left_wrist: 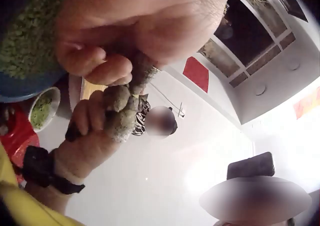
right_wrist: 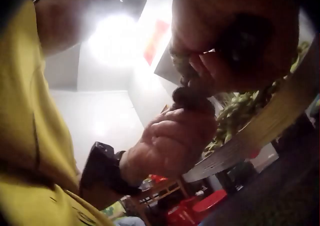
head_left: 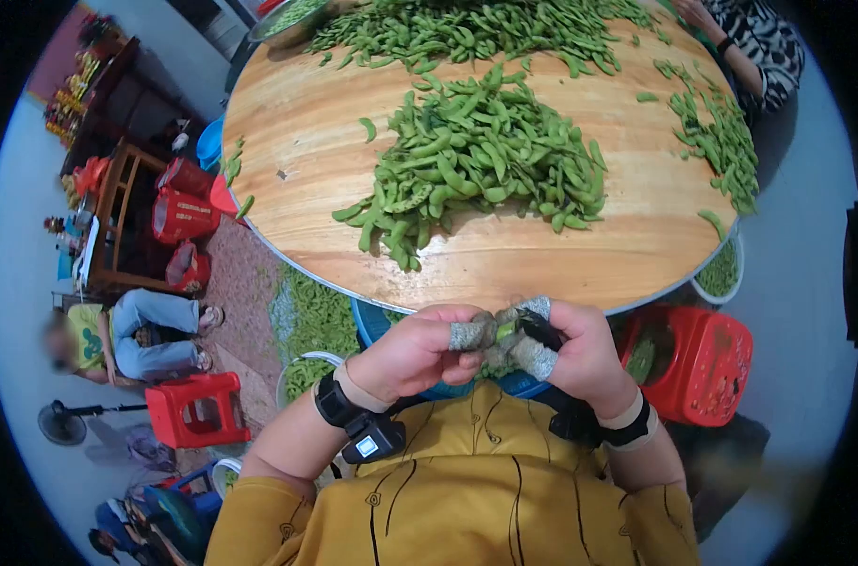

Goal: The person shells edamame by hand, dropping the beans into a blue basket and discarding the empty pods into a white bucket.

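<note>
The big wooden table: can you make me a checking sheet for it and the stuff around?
Surface: wooden table, bare wood showing between the piles.
Job's things: middle pile of green pods, more behind; bowl at the far left.
Clutter: loose pods along the right side.
Hands: left hand and right hand meet by the near edge, some fingertips wrapped; each grip seems to pinch one small pod.
Cables: nothing seen at the table.
Surroundings: red stool on the right, fan on the left.

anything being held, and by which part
What looks like a green pod, pinched at the fingertips of the left hand and right hand; fingers hide which part
</note>
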Tool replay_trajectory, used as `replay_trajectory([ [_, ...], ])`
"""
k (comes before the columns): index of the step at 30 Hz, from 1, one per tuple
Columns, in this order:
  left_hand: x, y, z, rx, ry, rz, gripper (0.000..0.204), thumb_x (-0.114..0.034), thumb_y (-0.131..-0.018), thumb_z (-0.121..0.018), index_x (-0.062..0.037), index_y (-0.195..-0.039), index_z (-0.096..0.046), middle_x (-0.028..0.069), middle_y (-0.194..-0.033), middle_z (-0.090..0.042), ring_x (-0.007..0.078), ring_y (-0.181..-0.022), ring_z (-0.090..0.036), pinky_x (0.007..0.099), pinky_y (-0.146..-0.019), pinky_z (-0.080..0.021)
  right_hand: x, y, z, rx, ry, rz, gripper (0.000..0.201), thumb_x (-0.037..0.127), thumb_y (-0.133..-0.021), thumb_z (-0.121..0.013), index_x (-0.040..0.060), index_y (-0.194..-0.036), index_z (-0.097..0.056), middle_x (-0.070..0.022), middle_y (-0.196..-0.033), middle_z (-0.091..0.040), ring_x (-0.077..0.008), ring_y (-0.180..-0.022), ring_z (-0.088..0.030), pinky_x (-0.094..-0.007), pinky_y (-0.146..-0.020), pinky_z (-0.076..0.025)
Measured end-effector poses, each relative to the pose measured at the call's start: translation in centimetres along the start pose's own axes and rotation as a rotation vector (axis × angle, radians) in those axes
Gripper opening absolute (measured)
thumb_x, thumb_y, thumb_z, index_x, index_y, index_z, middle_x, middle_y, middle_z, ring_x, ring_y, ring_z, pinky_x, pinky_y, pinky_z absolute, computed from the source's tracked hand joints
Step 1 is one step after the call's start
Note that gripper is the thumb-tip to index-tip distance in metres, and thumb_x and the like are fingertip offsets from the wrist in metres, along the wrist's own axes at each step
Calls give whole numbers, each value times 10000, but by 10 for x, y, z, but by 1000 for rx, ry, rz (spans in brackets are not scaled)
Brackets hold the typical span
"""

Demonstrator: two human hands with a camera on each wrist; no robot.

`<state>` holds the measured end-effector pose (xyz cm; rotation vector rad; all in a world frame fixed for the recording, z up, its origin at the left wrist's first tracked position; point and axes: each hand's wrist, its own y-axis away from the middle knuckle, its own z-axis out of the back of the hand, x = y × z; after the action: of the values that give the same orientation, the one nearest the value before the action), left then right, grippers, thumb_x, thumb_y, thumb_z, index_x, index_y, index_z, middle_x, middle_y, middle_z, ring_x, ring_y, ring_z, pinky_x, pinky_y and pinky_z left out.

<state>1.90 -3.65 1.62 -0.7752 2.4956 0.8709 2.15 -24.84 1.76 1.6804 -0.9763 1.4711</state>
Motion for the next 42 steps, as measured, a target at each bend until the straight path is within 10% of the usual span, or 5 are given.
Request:
replay_trajectory([
  [11,2,13,1,-134,-730,-140,195,-206,-932,-520,-34,-879,-595,30,-650,-543,149,-534,-510,279,-517,-422,7,-15,-17,32,857,177,209,121,-682,-671,37,-842,-566,-130,-635,-551,-310,-556,-566,-390,-537,-463],
  [13,6,20,10,-239,-1394,-685,159,-167,-885,-539,-18,-849,-581,137,-674,-572,316,-596,-563,384,-571,-458,4,-15,-27,106,1015,222,239,138,-666,-677,35,-849,-562,-152,-720,-581,-337,-700,-605,-428,-612,-491],
  [19,10,95,36,-478,-2083,297,179,-226,-758,-620,-65,-835,-625,145,-686,-618,331,-659,-634,435,-563,-501,14,-18,-20,386,944,243,194,124,-716,-642,31,-882,-606,-149,-792,-597,-327,-742,-609,-401,-650,-497],
  [27,-56,27,4,-1015,-1921,-1148,246,-90,-696,-647,-50,-935,-603,93,-791,-544,273,-711,-578,381,-596,-464,22,-26,-34,171,805,70,251,169,-801,-620,45,-1019,-634,-174,-816,-626,-377,-754,-608,-385,-658,-494],
  [42,-2,22,-13,-517,-1447,-810,236,-65,-708,-666,0,-926,-603,149,-787,-588,311,-677,-590,354,-598,-481,11,-32,-20,-91,-141,-292,189,74,-911,-544,17,-1090,-552,-1,-765,-573,-44,-527,-466,-193,-477,-400],
])
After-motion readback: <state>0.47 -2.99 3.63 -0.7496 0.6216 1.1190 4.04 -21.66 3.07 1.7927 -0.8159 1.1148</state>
